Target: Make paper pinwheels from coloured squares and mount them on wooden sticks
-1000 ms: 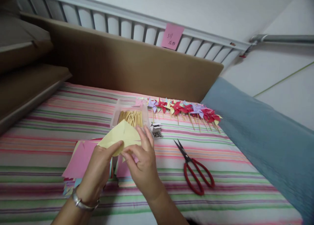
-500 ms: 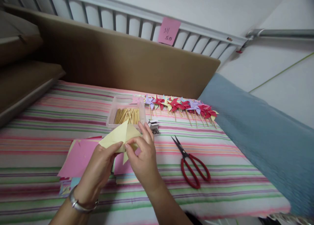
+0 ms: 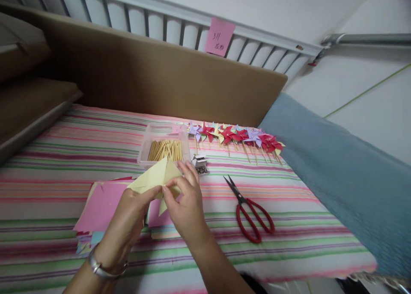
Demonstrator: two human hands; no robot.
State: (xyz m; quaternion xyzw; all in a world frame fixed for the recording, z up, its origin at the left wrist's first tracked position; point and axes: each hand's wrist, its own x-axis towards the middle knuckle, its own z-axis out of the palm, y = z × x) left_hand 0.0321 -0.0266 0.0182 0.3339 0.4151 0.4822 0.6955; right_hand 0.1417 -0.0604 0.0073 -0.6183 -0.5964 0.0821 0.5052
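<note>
A pale yellow paper (image 3: 154, 175), partly folded into pinwheel shape, is held up between both hands over the table. My left hand (image 3: 135, 204) pinches it from the left, thumb near its centre. From the right, my right hand (image 3: 186, 195) grips it with thumb and forefinger meeting close to the left thumb; its other fingers stretch away behind. The fingertips cover the middle of the paper. Below the hands lie stacks of coloured paper, with a pink sheet (image 3: 104, 205) on top of the left stack.
Scissors with red handles (image 3: 255, 220) lie to the right. Behind the hands stand a clear plastic box (image 3: 144, 150) of wooden sticks (image 3: 165, 150) and a small open box of metal pins (image 3: 201, 167). Several finished pinwheels (image 3: 227, 135) line the back, before a cardboard panel (image 3: 160, 80).
Both hands keep their pinch on the yellow paper, with hardly any movement of the fingers. The whole view has shifted slightly.
</note>
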